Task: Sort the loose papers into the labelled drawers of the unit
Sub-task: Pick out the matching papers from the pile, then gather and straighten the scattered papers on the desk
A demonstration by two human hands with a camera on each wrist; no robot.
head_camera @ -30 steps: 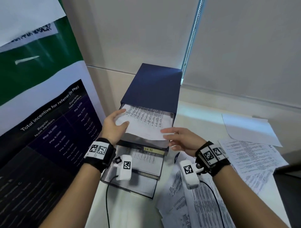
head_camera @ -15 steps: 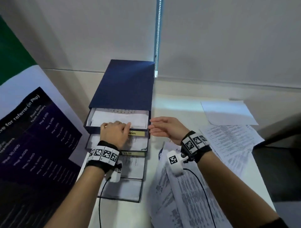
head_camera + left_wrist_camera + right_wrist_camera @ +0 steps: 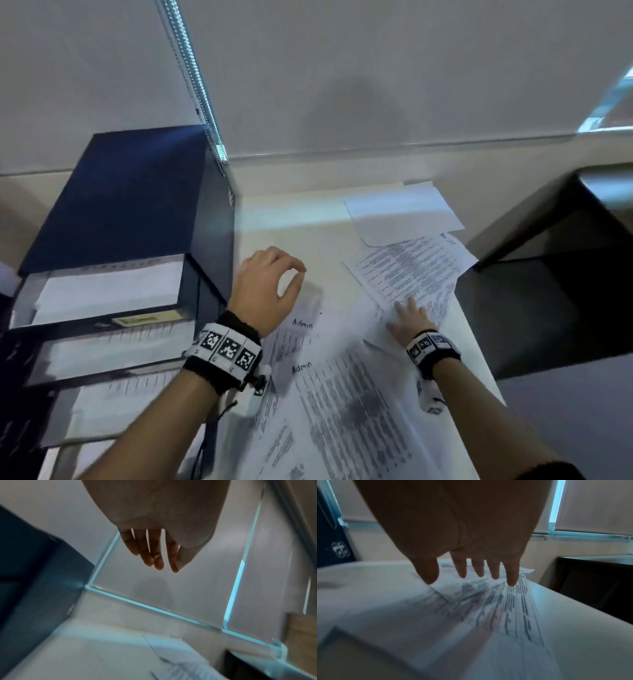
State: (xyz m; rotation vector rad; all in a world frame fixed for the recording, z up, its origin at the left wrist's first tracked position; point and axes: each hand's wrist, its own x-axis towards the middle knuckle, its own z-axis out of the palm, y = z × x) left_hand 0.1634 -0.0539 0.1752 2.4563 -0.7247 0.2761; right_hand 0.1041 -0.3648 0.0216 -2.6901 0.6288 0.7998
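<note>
Fingers (image 3: 511, 577) of my right grip (image 3: 409, 318) lie flat on printed papers (image 3: 407, 270); left grip (image 3: 265, 291) hangs loosely curled, empty, beside the drawer unit (image 3: 137, 205).

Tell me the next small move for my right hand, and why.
Probably pinch up the printed sheet under your right hand: its straight fingers already lie on it, your left hand hovers, holding nothing, and the drawer unit has drawers open.
</note>
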